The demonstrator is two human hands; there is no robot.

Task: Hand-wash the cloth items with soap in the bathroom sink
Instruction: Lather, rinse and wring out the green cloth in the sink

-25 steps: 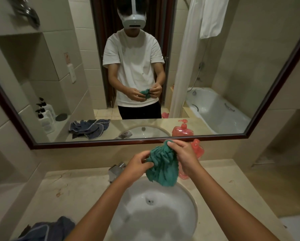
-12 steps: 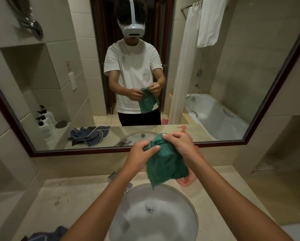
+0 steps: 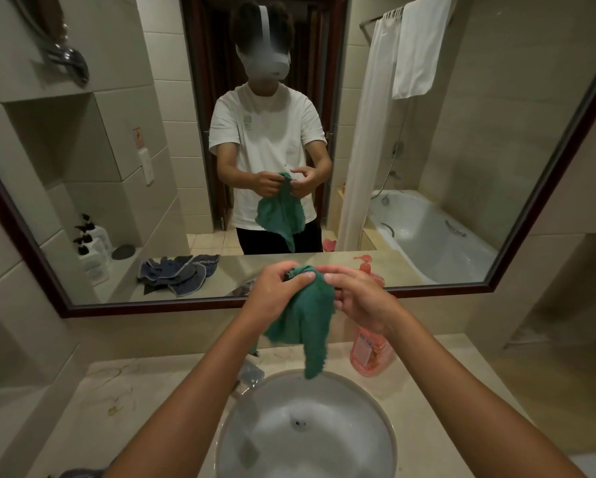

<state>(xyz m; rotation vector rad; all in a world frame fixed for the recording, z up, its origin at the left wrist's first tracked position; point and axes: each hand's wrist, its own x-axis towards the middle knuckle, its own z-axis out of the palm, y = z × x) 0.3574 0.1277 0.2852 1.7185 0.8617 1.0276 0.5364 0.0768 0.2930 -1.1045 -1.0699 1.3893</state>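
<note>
Unfolded further than half a second ago, the green cloth [image 3: 303,315] now hangs longer, its lowest corner dangling above the back rim of the white sink [image 3: 386,422]; both hands have risen in front of the mirror [image 3: 548,188]. From the head camera: the left hand [image 3: 276,288] grips the cloth's bunched top, fingers curled over it; the right hand [image 3: 358,301] pinches the same top edge with thumb and forefinger, its other fingers loosely bent; the two hands almost touch. Behind the right wrist a pink soap bottle [image 3: 369,353] stands on the beige counter [image 3: 145,401]; the faucet [image 3: 251,372] is mostly hidden by the left forearm. Reflected in the mirror, a dark blue cloth [image 3: 179,270] lies crumpled on the counter.
</note>
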